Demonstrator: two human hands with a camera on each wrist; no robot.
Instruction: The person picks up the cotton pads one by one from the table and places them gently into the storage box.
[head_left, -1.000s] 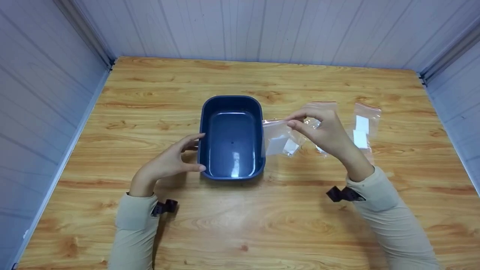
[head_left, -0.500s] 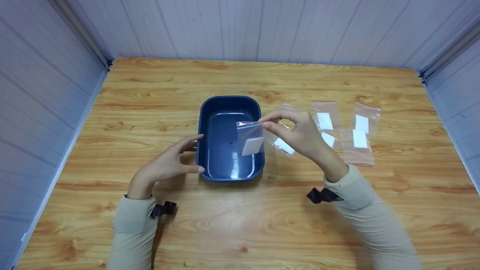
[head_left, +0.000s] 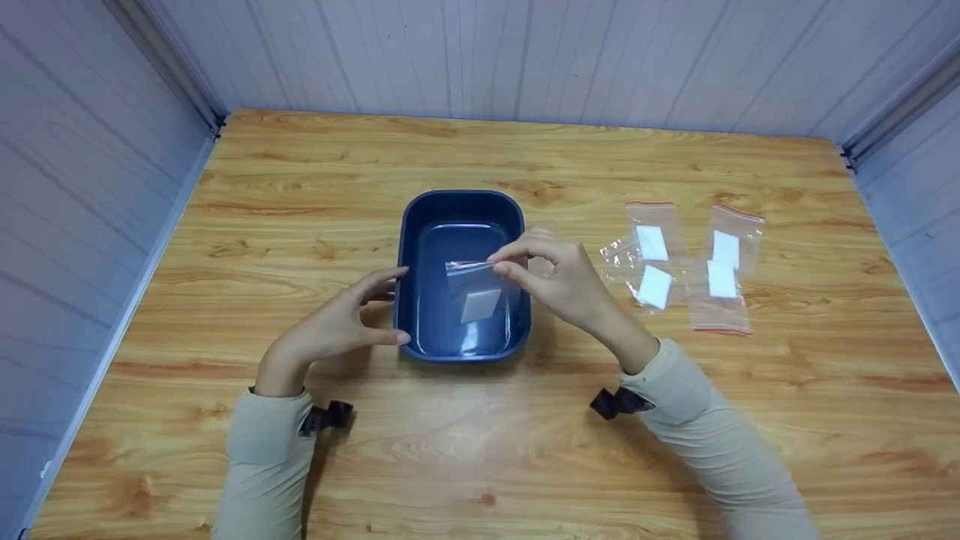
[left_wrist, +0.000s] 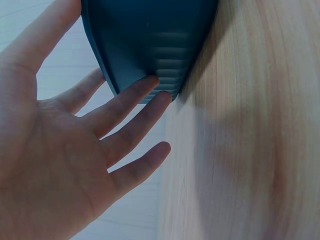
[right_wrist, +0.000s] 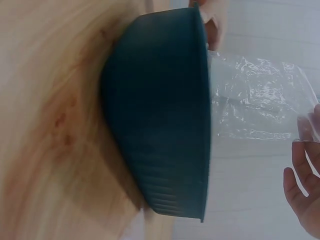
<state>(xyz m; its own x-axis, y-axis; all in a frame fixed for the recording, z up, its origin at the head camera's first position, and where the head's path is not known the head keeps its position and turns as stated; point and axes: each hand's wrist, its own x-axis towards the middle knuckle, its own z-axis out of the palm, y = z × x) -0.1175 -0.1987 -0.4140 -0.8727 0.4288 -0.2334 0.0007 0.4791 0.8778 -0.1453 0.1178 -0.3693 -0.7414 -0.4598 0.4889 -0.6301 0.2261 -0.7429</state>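
I see the right hand pinching a clear bag over the blue tub; the left hand touches its side, fingers loosely spread

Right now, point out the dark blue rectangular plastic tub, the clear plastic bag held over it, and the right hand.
Dark blue rectangular plastic tub point(head_left: 437, 251): head view, bare inner floor.
Clear plastic bag point(right_wrist: 257, 98): right wrist view, middle of film.
Right hand point(head_left: 564, 283): head view, middle of hand.

Head view moderately lit; a white glare streak is caught inside the tub, soft shadows are cast on the table. Wrist views slightly soft; bag flecked with highlights, tub's outside left dark.
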